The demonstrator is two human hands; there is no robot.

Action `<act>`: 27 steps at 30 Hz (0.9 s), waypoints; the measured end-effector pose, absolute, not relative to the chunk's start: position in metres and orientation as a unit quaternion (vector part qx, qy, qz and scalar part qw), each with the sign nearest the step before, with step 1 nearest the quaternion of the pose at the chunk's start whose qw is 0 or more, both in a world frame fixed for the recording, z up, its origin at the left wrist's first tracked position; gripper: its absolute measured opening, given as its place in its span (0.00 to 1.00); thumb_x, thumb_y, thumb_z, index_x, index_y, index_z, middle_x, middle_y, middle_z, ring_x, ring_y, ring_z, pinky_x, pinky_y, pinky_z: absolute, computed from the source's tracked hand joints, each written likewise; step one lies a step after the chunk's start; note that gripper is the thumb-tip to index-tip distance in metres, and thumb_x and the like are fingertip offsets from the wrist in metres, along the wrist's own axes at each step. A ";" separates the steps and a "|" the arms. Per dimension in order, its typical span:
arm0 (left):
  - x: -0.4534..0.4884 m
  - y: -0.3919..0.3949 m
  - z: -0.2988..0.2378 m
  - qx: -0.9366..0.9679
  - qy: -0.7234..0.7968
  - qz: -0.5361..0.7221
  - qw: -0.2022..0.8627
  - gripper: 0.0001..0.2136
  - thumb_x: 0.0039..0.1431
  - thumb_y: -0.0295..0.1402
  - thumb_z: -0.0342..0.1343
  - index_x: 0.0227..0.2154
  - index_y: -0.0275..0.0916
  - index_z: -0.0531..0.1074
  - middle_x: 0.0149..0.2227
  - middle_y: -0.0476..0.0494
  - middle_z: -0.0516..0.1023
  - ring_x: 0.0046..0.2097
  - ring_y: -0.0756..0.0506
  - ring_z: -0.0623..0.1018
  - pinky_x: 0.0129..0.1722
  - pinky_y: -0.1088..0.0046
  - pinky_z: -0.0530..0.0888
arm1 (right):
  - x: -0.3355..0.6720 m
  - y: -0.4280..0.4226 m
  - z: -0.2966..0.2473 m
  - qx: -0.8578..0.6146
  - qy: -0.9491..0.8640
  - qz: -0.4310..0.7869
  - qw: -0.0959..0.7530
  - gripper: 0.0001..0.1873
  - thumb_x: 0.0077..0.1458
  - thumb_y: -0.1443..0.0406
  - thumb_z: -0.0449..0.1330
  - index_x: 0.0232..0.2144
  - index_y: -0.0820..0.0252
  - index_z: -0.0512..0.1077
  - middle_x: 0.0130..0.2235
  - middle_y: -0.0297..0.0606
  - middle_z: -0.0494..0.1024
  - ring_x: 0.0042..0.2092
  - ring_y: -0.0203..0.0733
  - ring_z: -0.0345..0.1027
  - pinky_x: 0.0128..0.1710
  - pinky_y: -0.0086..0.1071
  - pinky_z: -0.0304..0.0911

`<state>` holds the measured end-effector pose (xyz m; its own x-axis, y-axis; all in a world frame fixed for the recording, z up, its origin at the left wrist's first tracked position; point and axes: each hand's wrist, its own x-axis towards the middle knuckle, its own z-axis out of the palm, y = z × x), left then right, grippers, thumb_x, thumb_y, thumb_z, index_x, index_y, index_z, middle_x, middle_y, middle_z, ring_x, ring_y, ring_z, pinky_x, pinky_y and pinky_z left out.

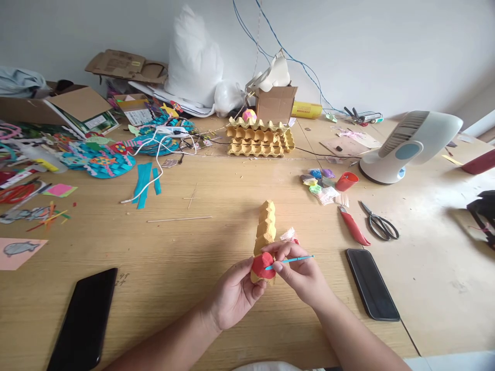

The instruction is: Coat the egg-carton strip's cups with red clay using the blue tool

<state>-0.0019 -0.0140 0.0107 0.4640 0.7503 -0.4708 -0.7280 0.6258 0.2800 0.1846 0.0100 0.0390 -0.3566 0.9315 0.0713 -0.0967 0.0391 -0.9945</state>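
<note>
A strip of yellow egg carton (266, 224) points away from me, and its near cup is covered in something red and smooth, like modelling clay (262, 265). My left hand (235, 288) is closed round the near end of the strip, thumb against the red cup. In my right hand (299, 268) a thin blue modelling tool (292, 259) is pinched, its tip touching the red surface. Just beyond my right hand lies a small clear packet (288, 235) with some red in it, partly hidden by the fingers.
Scissors (381, 221), a red-handled knife (353, 226) and a phone (372, 283) lie to the right. Behind them are clay packets (319, 183), a red cup (347, 180) and a white fan (410, 144). Stacked egg cartons (257, 139) stand at the back; another black device (85, 314) lies front left.
</note>
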 end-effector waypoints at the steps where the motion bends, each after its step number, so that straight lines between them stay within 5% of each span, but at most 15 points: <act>1: -0.002 -0.014 0.011 0.020 0.285 0.432 0.855 0.08 0.66 0.31 0.59 0.42 0.32 0.79 0.37 0.41 0.83 0.30 0.53 0.80 0.33 0.82 0.81 | 0.184 0.010 0.039 -0.364 -0.577 0.587 0.437 0.08 0.63 0.59 0.65 0.34 0.54 0.71 0.49 0.43 0.80 0.52 0.50 0.73 0.52 0.43 0.69; 27: -0.003 -0.013 0.008 0.027 0.272 0.438 0.856 0.08 0.65 0.31 0.61 0.42 0.33 0.81 0.38 0.42 0.84 0.31 0.53 0.81 0.33 0.82 0.81 | 0.184 0.008 0.036 -0.361 -0.601 0.564 0.437 0.06 0.64 0.61 0.63 0.35 0.54 0.72 0.52 0.43 0.80 0.53 0.49 0.72 0.54 0.44 0.66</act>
